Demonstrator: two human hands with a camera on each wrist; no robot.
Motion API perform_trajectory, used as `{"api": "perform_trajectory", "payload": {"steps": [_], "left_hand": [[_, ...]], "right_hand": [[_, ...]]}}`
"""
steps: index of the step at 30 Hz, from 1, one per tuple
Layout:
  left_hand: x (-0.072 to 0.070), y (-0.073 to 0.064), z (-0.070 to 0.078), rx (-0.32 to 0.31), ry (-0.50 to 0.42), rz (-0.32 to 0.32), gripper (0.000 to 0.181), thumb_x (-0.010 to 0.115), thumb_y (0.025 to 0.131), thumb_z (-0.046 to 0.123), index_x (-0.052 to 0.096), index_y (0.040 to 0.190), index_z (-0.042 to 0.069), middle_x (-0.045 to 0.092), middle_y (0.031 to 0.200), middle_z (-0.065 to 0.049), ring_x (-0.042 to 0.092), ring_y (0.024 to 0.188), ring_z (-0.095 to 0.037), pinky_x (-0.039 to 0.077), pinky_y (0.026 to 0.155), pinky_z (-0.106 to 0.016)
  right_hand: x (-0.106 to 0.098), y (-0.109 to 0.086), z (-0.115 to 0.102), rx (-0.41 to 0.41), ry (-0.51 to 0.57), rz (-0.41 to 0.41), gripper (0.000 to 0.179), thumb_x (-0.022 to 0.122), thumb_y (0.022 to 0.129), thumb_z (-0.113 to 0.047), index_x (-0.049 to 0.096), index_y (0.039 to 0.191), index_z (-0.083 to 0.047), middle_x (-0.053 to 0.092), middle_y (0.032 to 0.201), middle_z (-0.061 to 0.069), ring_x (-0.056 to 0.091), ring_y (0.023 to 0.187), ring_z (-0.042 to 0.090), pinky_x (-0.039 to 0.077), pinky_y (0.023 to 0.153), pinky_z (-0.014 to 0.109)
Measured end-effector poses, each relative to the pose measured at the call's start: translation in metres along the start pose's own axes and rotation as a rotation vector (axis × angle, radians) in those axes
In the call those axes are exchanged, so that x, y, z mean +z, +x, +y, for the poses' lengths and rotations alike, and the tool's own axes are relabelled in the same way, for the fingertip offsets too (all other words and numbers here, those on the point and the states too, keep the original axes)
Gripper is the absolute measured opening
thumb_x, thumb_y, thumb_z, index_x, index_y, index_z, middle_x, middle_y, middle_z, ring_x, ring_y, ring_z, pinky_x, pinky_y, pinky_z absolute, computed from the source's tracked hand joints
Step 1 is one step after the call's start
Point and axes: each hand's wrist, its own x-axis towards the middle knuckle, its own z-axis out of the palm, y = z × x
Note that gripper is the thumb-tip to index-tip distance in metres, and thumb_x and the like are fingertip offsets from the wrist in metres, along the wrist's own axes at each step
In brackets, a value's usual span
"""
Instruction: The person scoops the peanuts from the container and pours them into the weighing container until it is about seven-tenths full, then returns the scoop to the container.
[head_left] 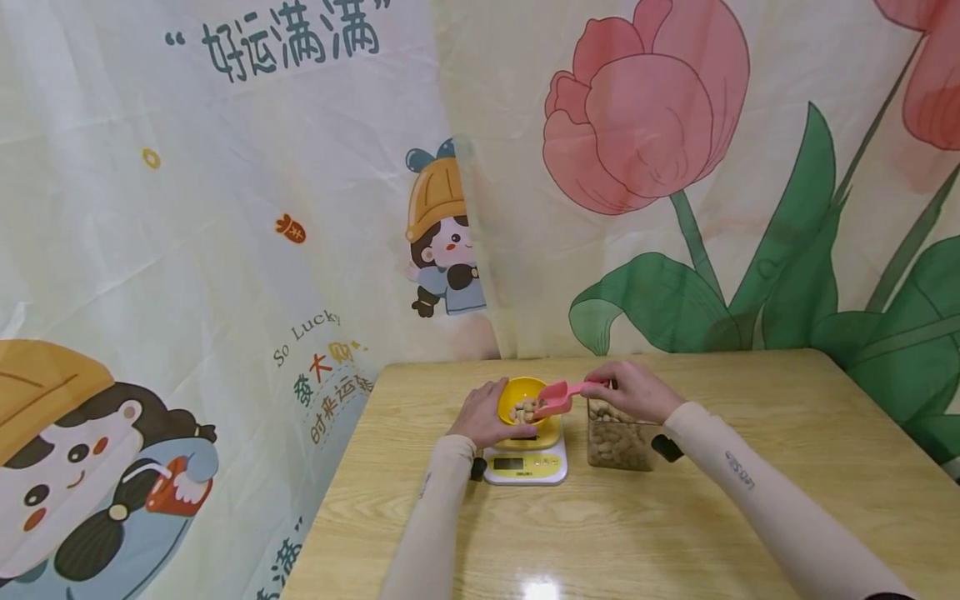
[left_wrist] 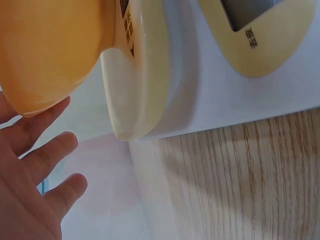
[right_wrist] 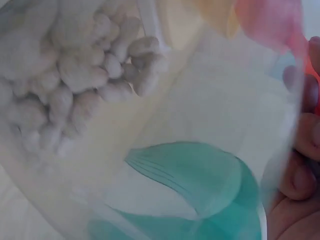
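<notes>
A yellow bowl (head_left: 523, 386) with peanuts (head_left: 522, 410) in it sits on a yellow and white kitchen scale (head_left: 551, 477). My left hand (head_left: 480, 417) holds the bowl from the left, thumb along its near side; in the left wrist view some fingers (left_wrist: 52, 155) stand spread off the bowl's wall. With my right hand (head_left: 637, 392) I grip the handle of a pink scoop (head_left: 557, 398), its head tilted over the bowl's right rim. Below the right hand stands a clear container (head_left: 618, 458) of peanuts, seen through its wall in the right wrist view.
All this stands on a wood-grain table (head_left: 540, 542). Behind and to the left hangs a printed cloth (head_left: 510, 250) with tulips and cartoon figures, close to the table's back edge. The container is just right of the scale.
</notes>
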Motion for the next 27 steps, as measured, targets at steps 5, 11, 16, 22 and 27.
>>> {"api": "perform_trajectory", "payload": {"steps": [5, 11, 16, 22, 27], "left_hand": [[-0.001, 0.001, 0.001, -0.001, 0.013, -0.003, 0.114, 0.073, 0.072, 0.075, 0.030, 0.160, 0.017, 0.043, 0.155, -0.008, 0.041, 0.137, -0.032, 0.034, 0.116, -0.051], [-0.001, 0.000, 0.000, -0.008, 0.008, -0.002, 0.116, 0.071, 0.071, 0.079, 0.031, 0.160, 0.017, 0.044, 0.154, -0.008, 0.043, 0.135, -0.031, 0.037, 0.114, -0.052], [0.001, -0.001, -0.001, -0.014, 0.005, -0.001, 0.115, 0.072, 0.071, 0.078, 0.031, 0.160, 0.018, 0.044, 0.153, -0.007, 0.043, 0.134, -0.031, 0.038, 0.112, -0.052], [0.001, -0.001, 0.000, -0.022, -0.013, -0.003, 0.113, 0.073, 0.072, 0.077, 0.030, 0.160, 0.021, 0.043, 0.155, -0.008, 0.042, 0.136, -0.032, 0.038, 0.113, -0.052], [0.002, -0.001, 0.000, -0.023, -0.023, -0.002, 0.114, 0.073, 0.072, 0.076, 0.029, 0.161, 0.019, 0.041, 0.156, -0.008, 0.042, 0.137, -0.032, 0.037, 0.113, -0.053]], "right_hand": [[-0.009, 0.003, -0.003, -0.065, -0.035, -0.006, 0.032, 0.068, 0.093, -0.049, 0.078, 0.097, -0.019, 0.068, 0.083, -0.014, 0.057, 0.071, 0.010, 0.054, 0.066, 0.027], [-0.011, 0.002, -0.005, -0.076, -0.043, -0.010, 0.031, 0.067, 0.093, -0.049, 0.078, 0.097, -0.020, 0.068, 0.083, -0.013, 0.056, 0.071, 0.010, 0.053, 0.066, 0.027], [-0.008, -0.002, -0.003, -0.068, -0.034, 0.000, 0.034, 0.066, 0.093, -0.051, 0.079, 0.099, -0.019, 0.067, 0.083, -0.013, 0.055, 0.071, 0.010, 0.052, 0.064, 0.027], [-0.003, -0.007, 0.004, 0.006, -0.009, 0.021, 0.041, 0.067, 0.092, -0.053, 0.079, 0.106, -0.017, 0.073, 0.095, -0.008, 0.060, 0.079, 0.012, 0.058, 0.073, 0.033], [0.001, -0.014, 0.008, 0.052, 0.043, 0.069, 0.044, 0.070, 0.091, -0.051, 0.078, 0.114, -0.014, 0.074, 0.102, -0.004, 0.062, 0.083, 0.013, 0.058, 0.077, 0.036]]}}
